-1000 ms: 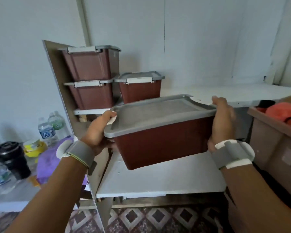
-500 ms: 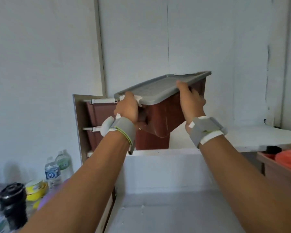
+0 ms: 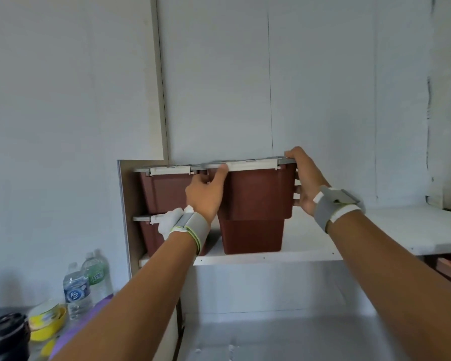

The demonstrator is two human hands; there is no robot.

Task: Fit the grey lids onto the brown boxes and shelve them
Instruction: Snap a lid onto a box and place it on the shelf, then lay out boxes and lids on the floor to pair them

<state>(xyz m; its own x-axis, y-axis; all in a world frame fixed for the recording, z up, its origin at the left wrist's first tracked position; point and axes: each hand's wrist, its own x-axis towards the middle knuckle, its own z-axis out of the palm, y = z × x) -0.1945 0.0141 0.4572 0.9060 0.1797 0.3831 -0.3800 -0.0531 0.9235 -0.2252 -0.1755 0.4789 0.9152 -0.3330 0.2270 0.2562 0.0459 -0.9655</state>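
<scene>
Logging the head view first. "Where was the box?" asked the recorder.

Observer: The brown box (image 3: 258,194) sat at the top of the right-hand stack, directly over a second brown box (image 3: 251,235) on the white shelf (image 3: 310,254). Its grey lid (image 3: 248,164) was fitted, with a white latch strip along the front edge. I could not tell whether its full weight rested on the box below.

Recorder: Hands?

Observer: Both were on it. The left hand (image 3: 206,194) gripped the box's left front corner, fingers curled around the rim and thumb up against the latch strip. The right hand (image 3: 306,178) held the right end, fingers hooked over the lid's edge and palm against the side wall. Each wrist wore a grey band.

Recorder: Neighbours?

Observer: Just to the left stood another stack of two lidded boxes, upper (image 3: 164,191) and lower (image 3: 151,238), against a brown side panel.

Recorder: Any writing?

Observer: Lower left, a water bottle (image 3: 76,290) had a blue label that read roughly "K2". The bottle behind it (image 3: 97,272) had a green label, its text too blurred to read. A yellow tub (image 3: 47,319) and a black lidded container (image 3: 5,334) stood nearby; any print on the tub was illegible.
</scene>
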